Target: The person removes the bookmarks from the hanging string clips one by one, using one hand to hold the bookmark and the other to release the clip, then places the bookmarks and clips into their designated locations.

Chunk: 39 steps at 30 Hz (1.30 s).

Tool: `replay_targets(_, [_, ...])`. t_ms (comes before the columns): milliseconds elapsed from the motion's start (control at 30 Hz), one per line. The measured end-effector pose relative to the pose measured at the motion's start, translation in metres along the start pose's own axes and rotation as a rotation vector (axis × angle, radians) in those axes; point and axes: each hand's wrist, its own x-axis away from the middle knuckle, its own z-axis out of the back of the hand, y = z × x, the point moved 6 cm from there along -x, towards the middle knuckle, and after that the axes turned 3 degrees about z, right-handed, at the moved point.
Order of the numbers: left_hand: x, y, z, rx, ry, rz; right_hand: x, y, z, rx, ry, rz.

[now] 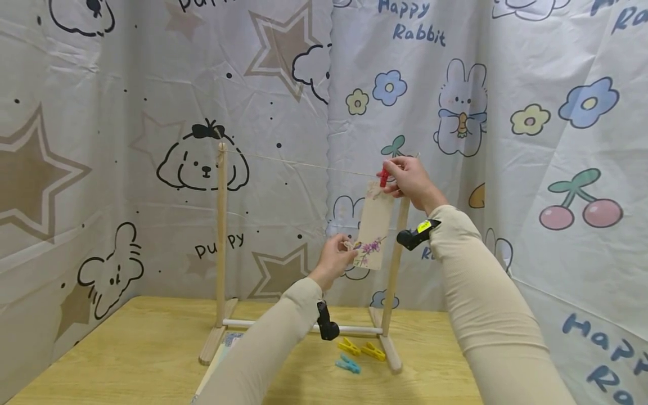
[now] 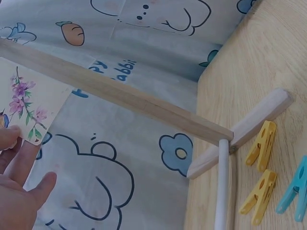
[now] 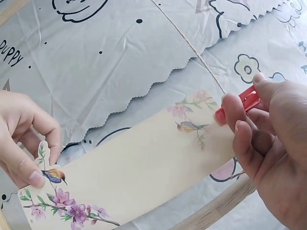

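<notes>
A cream paper card [image 1: 376,225] printed with pink blossoms and a small bird hangs lengthwise near the right end of a thin string [image 1: 304,163]. At its top edge, my right hand [image 1: 411,179] pinches a red clothespin [image 3: 247,98] between thumb and fingers, right beside the string. My left hand [image 1: 334,257] pinches the card's lower left edge, by the printed bird, as the right wrist view shows. The string runs from the left wooden post [image 1: 221,236] of a stand towards the right post [image 1: 396,264], whose top is behind my right hand.
On the table [image 1: 126,349] by the stand's right foot lie two yellow clothespins [image 1: 373,351] and a blue one [image 1: 348,363]. A white crossbar [image 1: 349,329] joins the posts low down. A flat pale sheet [image 1: 215,363] is partly under my left sleeve. Printed curtains [image 1: 283,214] hang behind.
</notes>
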Motion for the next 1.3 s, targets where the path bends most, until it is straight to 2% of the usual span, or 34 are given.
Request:
replay_targets(200, [0.001, 0.004, 0.001, 0.023, -0.01, -0.019, -0.001, 0.003, -0.002, -0.025, 0.108, 0.026])
replay_targets(400, [0.002, 0.006, 0.0, 0.028, -0.02, -0.029, 0.001, 0.007, -0.004, -0.125, 0.206, 0.076])
replay_targets(500, [0.003, 0.007, -0.001, 0.035, -0.026, -0.031, 0.002, 0.008, -0.005, -0.179, 0.241, 0.074])
replay_targets(600, [0.004, 0.007, -0.002, 0.053, -0.033, -0.037, 0.001, 0.012, -0.006, -0.305, 0.292, 0.05])
replay_targets(733, [0.004, 0.008, -0.003, 0.063, -0.036, -0.046, 0.0, 0.017, -0.008, -0.532, 0.379, 0.034])
replay_targets(867, [0.003, 0.01, -0.003, 0.067, -0.033, -0.068, 0.001, 0.02, -0.009, -0.601, 0.449, 0.03])
replay_targets(1067, [0.003, 0.014, 0.001, 0.073, -0.026, -0.071, 0.004, 0.023, -0.013, -0.621, 0.483, 0.014])
replay_targets(1300, [0.001, 0.017, 0.008, 0.059, -0.013, -0.083, 0.003, 0.021, -0.013, -0.782, 0.522, 0.032])
